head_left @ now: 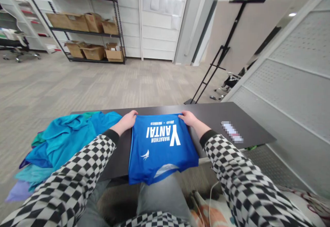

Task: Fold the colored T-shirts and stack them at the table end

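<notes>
A folded blue T-shirt (161, 148) with white "YANTAI MARATHON" print lies on the dark table (219, 115), its near end hanging over the front edge onto my lap. My left hand (128, 120) grips its far left corner with curled fingers. My right hand (189, 117) pinches its far right corner. Both arms wear black-and-white checkered sleeves.
A heap of teal and blue garments (59, 144) covers the table's left end. A small blurred label (232, 131) lies on the right part. A perforated white partition (291, 79) stands at right, a black stand (213, 67) behind the table, shelves with cardboard boxes (87, 31) far left.
</notes>
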Demonstrator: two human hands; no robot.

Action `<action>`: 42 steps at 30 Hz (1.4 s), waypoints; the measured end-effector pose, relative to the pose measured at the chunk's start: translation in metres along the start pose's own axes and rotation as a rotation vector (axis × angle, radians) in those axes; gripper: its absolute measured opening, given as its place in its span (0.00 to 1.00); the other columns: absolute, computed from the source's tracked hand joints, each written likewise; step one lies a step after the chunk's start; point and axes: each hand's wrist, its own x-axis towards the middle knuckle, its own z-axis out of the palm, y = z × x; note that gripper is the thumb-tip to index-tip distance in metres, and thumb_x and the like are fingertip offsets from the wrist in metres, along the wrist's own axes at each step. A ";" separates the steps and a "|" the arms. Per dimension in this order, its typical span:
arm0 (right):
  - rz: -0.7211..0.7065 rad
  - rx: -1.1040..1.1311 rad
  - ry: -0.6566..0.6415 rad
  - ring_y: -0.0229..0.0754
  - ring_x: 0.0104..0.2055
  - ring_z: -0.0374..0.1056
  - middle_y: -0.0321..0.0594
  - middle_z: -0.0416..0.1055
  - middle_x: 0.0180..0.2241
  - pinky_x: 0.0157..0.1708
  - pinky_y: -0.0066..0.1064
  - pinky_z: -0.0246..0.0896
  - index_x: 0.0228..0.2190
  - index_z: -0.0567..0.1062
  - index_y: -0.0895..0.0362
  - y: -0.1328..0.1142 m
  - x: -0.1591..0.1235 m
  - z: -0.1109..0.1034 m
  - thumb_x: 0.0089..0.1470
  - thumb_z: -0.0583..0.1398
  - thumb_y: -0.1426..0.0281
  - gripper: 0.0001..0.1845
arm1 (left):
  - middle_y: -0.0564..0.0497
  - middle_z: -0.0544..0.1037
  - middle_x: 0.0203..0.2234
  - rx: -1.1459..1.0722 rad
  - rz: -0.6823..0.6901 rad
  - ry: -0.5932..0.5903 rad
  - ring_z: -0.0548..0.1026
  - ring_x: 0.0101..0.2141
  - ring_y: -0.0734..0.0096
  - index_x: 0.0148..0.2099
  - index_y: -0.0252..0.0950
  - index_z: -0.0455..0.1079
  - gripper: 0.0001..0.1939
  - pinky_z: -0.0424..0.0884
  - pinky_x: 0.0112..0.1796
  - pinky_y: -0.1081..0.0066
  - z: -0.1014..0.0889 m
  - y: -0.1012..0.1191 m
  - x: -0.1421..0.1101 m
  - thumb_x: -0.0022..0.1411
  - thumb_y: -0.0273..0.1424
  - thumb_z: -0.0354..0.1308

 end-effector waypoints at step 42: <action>-0.011 -0.216 -0.099 0.61 0.75 0.63 0.51 0.69 0.72 0.76 0.63 0.49 0.70 0.72 0.51 -0.088 -0.086 0.047 0.73 0.58 0.57 0.30 | 0.43 0.88 0.43 0.328 0.412 -0.214 0.85 0.48 0.52 0.47 0.44 0.84 0.20 0.76 0.53 0.56 0.033 0.106 -0.130 0.78 0.42 0.50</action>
